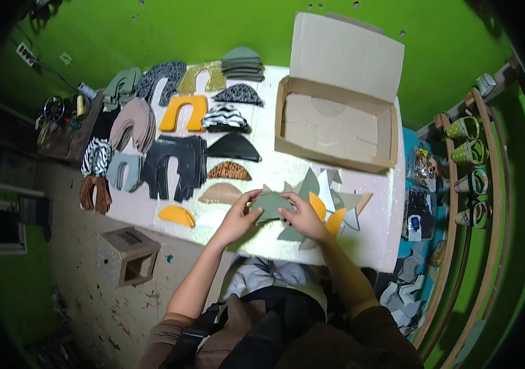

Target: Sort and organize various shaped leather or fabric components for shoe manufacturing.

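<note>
Between my two hands is a dark green half-round cut piece (270,206) of leather-like material, held over the table's front part. My left hand (238,216) grips its left end, thumb in front and fingers behind. The right end is pinched the same way by my right hand (305,218). Whether it is one layer or several I cannot tell. Pointed offcuts in green, white and grey lie behind and beside my right hand, with yellow scraps (335,221) among them. Left of my left hand are a tan ribbed half-round piece (221,193) and a yellow half-round stack (177,215).
An open cardboard box (336,161) stands at the back right of the white table (373,246). Stacks of U-shaped pieces, such as a black stack (173,166), fill the left side. A wooden rack (453,246) with small sandals is at right; a wooden stool (132,253) stands on the floor.
</note>
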A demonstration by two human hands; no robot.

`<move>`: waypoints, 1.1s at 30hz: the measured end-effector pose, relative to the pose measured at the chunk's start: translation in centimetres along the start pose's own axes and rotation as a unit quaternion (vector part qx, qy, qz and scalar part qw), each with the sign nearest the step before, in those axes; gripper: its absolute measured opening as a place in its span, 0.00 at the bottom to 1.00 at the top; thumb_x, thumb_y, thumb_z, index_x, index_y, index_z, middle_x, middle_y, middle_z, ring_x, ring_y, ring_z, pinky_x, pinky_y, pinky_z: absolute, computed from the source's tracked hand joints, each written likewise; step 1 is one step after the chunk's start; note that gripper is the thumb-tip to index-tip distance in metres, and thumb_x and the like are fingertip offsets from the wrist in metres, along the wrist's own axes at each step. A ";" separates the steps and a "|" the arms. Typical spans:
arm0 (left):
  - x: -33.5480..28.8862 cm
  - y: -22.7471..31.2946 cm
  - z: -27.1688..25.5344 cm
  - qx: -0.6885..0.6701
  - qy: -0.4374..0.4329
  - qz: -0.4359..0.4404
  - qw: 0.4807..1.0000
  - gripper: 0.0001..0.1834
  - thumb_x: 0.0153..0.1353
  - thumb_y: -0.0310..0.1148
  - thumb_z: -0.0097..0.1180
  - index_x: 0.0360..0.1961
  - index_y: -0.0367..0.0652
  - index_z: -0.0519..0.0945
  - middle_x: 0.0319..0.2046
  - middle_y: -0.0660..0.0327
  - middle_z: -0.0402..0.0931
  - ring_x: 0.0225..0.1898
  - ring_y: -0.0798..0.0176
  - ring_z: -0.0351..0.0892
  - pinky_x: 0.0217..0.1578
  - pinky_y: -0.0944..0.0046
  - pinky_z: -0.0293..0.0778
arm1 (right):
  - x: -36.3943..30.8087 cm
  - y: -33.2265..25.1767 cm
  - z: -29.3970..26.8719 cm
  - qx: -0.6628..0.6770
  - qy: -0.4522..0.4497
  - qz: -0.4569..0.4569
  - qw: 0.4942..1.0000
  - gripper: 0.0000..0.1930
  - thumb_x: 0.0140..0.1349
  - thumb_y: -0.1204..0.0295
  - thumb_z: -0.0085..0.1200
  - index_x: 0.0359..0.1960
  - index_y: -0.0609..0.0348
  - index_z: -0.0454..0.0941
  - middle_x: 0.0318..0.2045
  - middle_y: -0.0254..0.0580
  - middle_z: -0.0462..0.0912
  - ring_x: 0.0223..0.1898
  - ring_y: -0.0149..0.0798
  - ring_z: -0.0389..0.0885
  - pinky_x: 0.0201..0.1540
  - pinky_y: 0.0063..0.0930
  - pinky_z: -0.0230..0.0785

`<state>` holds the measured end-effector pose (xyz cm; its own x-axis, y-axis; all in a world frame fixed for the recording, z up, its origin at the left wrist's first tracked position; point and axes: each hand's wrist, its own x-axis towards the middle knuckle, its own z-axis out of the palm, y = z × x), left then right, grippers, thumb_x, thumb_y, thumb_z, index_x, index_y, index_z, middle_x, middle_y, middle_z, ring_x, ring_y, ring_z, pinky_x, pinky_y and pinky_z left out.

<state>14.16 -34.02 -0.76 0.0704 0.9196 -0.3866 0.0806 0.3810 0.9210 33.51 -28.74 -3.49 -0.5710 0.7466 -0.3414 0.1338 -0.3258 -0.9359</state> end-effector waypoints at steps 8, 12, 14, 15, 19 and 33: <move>6.7 5.3 -6.7 0.050 0.106 0.121 0.986 0.20 0.56 0.21 0.53 0.52 0.36 0.68 0.46 0.53 0.72 0.45 0.65 0.73 0.40 0.68 0.73 | 8.6 -7.7 0.1 0.082 0.037 -0.078 0.993 0.16 0.60 0.79 0.46 0.51 0.67 0.65 0.38 0.38 0.74 0.35 0.25 0.73 0.37 0.18 0.68; 13.1 8.7 -11.1 0.137 0.147 0.210 0.957 0.17 0.55 0.26 0.54 0.47 0.38 0.72 0.41 0.51 0.75 0.37 0.58 0.77 0.35 0.67 0.70 | 16.6 -11.6 -1.3 -0.114 0.142 -0.100 0.978 0.15 0.56 0.75 0.53 0.46 0.61 0.71 0.26 0.34 0.73 0.26 0.26 0.72 0.30 0.20 0.66; 16.2 10.1 -13.3 0.140 0.181 0.193 0.954 0.17 0.54 0.25 0.54 0.47 0.38 0.72 0.41 0.50 0.75 0.38 0.55 0.77 0.37 0.64 0.70 | 20.6 -14.7 -0.6 -0.173 0.197 -0.151 0.953 0.14 0.54 0.72 0.55 0.43 0.60 0.73 0.27 0.39 0.76 0.24 0.30 0.73 0.29 0.26 0.67; 18.0 11.0 -14.0 0.148 0.190 0.190 0.952 0.17 0.54 0.25 0.54 0.47 0.38 0.72 0.41 0.49 0.75 0.39 0.53 0.76 0.39 0.63 0.70 | 22.7 -15.6 -1.1 -0.223 0.217 -0.138 0.940 0.15 0.53 0.72 0.56 0.43 0.60 0.73 0.29 0.45 0.78 0.26 0.36 0.76 0.31 0.28 0.68; 25.3 12.9 -17.2 0.245 0.251 0.306 0.885 0.16 0.54 0.23 0.53 0.46 0.38 0.74 0.42 0.51 0.75 0.39 0.53 0.77 0.40 0.63 0.71 | 30.0 -18.1 -2.2 -0.292 0.280 -0.173 0.898 0.13 0.53 0.73 0.55 0.41 0.60 0.73 0.31 0.49 0.79 0.32 0.47 0.78 0.34 0.35 0.69; 35.3 10.6 -18.8 0.458 0.268 0.231 0.816 0.15 0.59 0.34 0.48 0.48 0.48 0.75 0.39 0.54 0.74 0.42 0.48 0.72 0.43 0.56 0.70 | 39.3 -14.5 -3.9 -0.509 0.422 -0.173 0.730 0.07 0.53 0.70 0.53 0.33 0.50 0.80 0.36 0.39 0.74 0.43 0.43 0.70 0.43 0.37 0.66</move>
<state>-1.21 4.32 -3.76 -0.1216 0.9484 0.2928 0.8941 -0.0235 0.4472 12.28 7.56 -3.65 -0.0682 0.9131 0.4020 0.8774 0.2467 -0.4114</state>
